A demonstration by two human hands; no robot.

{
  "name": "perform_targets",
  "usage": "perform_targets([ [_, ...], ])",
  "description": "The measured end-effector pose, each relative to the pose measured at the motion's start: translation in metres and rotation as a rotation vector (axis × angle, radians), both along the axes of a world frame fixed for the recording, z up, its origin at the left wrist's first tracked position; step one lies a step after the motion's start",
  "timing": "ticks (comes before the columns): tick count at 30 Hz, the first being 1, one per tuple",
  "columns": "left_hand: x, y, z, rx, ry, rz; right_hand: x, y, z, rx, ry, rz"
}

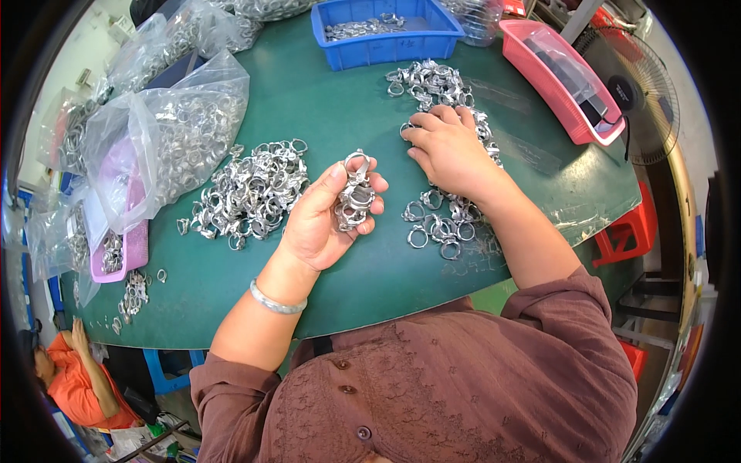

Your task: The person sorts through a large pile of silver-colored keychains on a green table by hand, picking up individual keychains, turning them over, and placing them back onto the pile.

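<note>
Several silver metal rings [355,197] lie stacked in my left hand [315,220], its fingers curled round them above the table. To its left spreads a large heap of similar rings [253,189]. My right hand [451,150] rests palm down, fingers bent, on a long pile of rings [432,83] at the right. Its fingertips touch the pile near a ring at its left side; whether they grip one is hidden. Closer to me, a looser group of rings [441,228] lies below my right wrist.
On the green table [347,285] stand a blue bin [386,54] with rings at the back and a pink basket [567,85] at the right. Clear bags of rings [193,131] and a purple basket [123,251] fill the left. A fan [637,92] stands beyond; another person [85,386] sits lower left.
</note>
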State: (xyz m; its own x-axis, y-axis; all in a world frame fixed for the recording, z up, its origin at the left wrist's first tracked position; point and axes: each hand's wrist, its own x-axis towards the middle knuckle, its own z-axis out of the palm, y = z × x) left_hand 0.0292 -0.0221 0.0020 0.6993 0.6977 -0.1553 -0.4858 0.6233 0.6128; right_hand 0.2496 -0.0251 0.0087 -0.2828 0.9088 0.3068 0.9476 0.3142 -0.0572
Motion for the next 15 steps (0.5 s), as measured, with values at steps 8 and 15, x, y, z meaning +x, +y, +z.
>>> perform_targets([
  [8,-0.0017,0.0024,0.0002,-0.092,-0.074,-0.038,0.0001,0.0013,0.0004,-0.021,0.033,0.014],
  [15,-0.0036,0.0036,0.0002,-0.08,-0.096,-0.049,-0.0041,-0.0002,0.0022,-0.03,0.073,0.063],
])
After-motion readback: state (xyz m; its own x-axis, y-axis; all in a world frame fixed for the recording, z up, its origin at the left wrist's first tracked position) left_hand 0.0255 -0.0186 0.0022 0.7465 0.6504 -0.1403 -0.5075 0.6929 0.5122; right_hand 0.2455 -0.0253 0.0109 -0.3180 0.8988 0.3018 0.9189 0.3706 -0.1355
